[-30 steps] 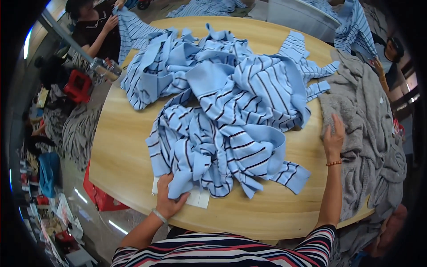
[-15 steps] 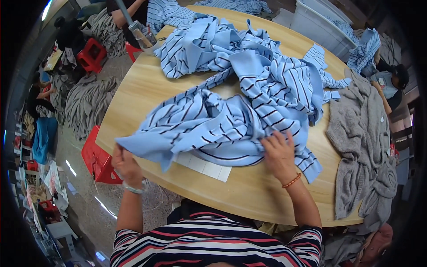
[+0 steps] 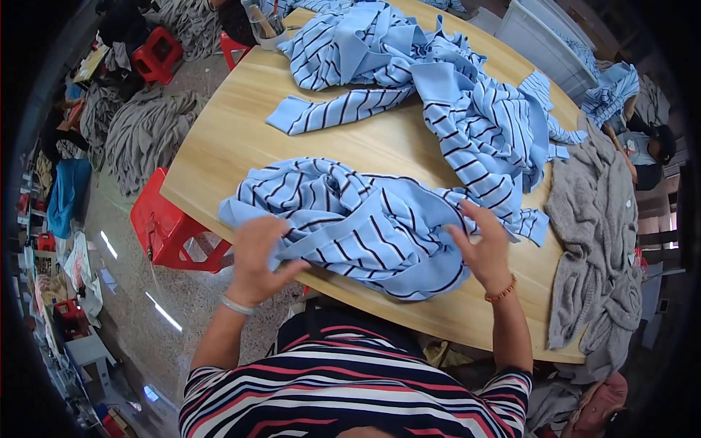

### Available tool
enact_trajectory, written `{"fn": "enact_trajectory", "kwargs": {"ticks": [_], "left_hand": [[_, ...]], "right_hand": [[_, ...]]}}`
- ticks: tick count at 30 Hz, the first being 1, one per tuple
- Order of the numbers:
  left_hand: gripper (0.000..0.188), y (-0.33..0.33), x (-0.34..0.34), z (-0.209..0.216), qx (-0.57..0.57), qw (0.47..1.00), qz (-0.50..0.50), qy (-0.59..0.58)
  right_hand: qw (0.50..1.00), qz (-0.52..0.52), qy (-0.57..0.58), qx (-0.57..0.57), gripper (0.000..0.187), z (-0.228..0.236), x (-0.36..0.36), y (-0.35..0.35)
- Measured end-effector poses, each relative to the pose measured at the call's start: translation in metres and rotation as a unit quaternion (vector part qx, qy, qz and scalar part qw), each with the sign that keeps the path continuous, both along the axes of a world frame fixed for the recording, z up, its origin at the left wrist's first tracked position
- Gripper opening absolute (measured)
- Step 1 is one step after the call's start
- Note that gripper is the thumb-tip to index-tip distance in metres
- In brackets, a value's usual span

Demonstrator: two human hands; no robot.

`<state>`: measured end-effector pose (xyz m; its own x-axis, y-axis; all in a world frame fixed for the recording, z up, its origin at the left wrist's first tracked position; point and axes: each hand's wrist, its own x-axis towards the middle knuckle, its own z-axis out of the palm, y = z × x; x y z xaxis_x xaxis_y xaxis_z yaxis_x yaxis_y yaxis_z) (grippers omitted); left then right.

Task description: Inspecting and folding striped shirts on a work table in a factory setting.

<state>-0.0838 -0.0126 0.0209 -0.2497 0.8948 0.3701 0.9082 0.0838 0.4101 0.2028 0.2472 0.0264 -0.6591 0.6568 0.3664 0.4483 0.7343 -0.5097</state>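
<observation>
A light-blue knit garment with dark stripes (image 3: 358, 226) lies bunched near the table's front edge, between my two hands. At its left end is my left hand (image 3: 259, 259), with the thumb stretched away from fingers that are partly blurred; it appears to touch the cloth without gripping it. My right hand (image 3: 483, 247) is at the garment's right end, thumb and fingers spread apart against the fabric. Beyond it, a heap of similar striped garments (image 3: 350, 51) covers the far part of the table, and another striped piece (image 3: 475, 139) reaches down toward my right hand.
The wooden table (image 3: 234, 139) curves around in front of me. Grey knit garments (image 3: 584, 241) hang over its right side. A cup of tools (image 3: 266, 25) stands at the far left edge. Red stools (image 3: 171, 226) are on the left. A plastic bin (image 3: 544, 47) stands beyond, near a co-worker (image 3: 642, 150).
The garment has been drawn nearer and bunched, apart from the far heap, and covers the white sheet. My left hand has let go of its corner and moved right; the view has shifted.
</observation>
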Motion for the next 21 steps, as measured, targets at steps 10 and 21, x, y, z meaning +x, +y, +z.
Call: {"fn": "enact_trajectory", "kwargs": {"ticks": [10,21], "left_hand": [[0.021,0.0,-0.016,0.01,0.071,0.951,0.013,-0.299],[0.018,0.029,0.011,-0.002,-0.325,0.845,-0.188,-0.381]], "right_hand": [[0.896,-0.147,0.375,-0.185,0.024,0.001,0.015,0.072],[0.926,-0.31,-0.208,-0.064,0.019,-0.02,0.197,0.022]]}}
